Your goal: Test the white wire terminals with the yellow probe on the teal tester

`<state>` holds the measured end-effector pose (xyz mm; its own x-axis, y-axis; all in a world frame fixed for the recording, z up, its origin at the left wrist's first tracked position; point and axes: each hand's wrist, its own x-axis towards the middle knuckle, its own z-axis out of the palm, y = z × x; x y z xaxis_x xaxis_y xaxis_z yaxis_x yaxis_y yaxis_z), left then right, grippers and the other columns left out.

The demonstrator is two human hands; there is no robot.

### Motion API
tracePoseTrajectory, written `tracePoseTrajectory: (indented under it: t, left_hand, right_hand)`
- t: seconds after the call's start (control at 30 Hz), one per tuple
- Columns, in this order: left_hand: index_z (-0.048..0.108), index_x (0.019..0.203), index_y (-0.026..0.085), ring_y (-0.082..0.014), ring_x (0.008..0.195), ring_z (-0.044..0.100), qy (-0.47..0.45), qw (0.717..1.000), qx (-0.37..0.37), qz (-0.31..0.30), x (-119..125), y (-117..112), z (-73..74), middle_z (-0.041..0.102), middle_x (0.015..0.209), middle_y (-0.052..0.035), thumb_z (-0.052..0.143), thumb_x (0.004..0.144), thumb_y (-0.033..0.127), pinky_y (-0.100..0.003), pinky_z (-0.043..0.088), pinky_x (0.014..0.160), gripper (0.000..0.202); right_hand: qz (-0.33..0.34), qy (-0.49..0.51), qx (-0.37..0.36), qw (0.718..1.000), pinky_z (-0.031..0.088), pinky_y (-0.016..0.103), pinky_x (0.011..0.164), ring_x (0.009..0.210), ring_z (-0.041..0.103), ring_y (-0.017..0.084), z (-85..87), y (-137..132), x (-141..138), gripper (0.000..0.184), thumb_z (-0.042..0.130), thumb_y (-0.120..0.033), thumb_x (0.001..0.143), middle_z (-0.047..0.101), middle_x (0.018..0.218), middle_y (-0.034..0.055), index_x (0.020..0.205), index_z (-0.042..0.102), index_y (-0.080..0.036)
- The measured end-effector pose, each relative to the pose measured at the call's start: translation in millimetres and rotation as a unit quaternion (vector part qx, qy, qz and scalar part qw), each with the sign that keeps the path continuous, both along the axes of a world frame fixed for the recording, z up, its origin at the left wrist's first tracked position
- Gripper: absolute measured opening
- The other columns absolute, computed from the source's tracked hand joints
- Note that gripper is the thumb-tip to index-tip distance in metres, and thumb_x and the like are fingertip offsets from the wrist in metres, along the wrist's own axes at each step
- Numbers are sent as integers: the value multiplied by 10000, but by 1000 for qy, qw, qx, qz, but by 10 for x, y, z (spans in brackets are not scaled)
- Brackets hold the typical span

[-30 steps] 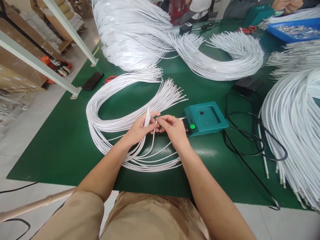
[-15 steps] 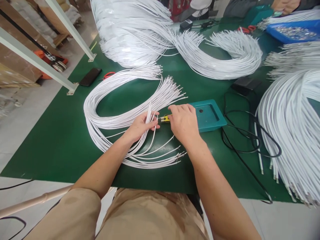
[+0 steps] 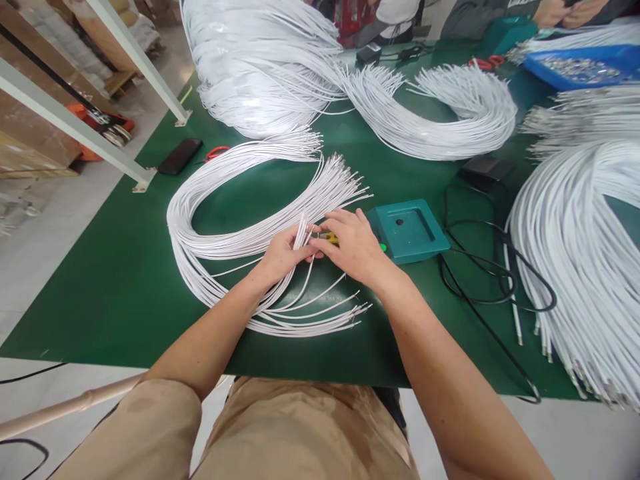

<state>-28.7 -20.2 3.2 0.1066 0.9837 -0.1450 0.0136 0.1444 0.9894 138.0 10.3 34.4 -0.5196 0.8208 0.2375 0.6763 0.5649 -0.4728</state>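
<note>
I see my left hand [image 3: 280,253] gripping a small bunch of thin white wires [image 3: 301,235]; my right hand [image 3: 353,243] pinches their tips, beside the teal box-shaped tester [image 3: 410,230].

The looped wires [image 3: 210,220] lie on the table [image 3: 125,293], left of the box [image 3: 410,230]. The cables [image 3: 480,280] lie right of the box. The phone [image 3: 180,155] and scissors [image 3: 216,153] lie behind the loop.

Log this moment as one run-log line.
left hand: grips white cable ends | right hand: at yellow piece beside teal box | green table
</note>
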Motion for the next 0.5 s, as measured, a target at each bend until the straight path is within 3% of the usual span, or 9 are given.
tracePoseTrajectory:
  t: [0.1, 0.2, 0.3, 0.5]
  left_hand:
    - [608, 1086, 149, -134, 709, 677, -10, 1000, -4, -16, -15, -6, 11, 612, 767, 11, 731, 719, 265, -228, 522, 632, 404]
    - [609, 1095, 164, -133, 741, 689, -23, 999, -5, -33, -33, -5, -6, 592, 796, 16, 709, 745, 255, -218, 518, 653, 375]
    - [607, 1089, 168, -136, 725, 690, -22, 999, -6, -24, -37, -1, -27, 592, 791, 17, 715, 737, 255, -219, 516, 636, 378]
    - [620, 1047, 147, -142, 707, 680, -2, 1000, 8, -17, -15, -5, -19, 619, 767, 5, 723, 709, 239, -234, 528, 626, 365]
  right_hand:
    - [30, -1, -10, 1000, 321, 440, 999, 998, 579, 222, -33, 31, 20, 172, 514, -178, 868, 684, 937, 61, 745, 634, -185]
    - [45, 6, 10, 999, 323, 419, 993, 990, 577, 214, -31, 35, 85, 201, 474, -145, 874, 684, 990, 67, 767, 638, -188]
    - [17, 5, 3, 1000, 266, 460, 1048, 1027, 568, 223, 9, 28, 113, 209, 458, -119, 861, 685, 1027, 69, 820, 649, -192]
    - [-38, 44, -99, 993, 246, 534, 1054, 1010, 580, 233, 39, 41, -12, 170, 539, -280, 845, 686, 989, 55, 729, 629, -192]
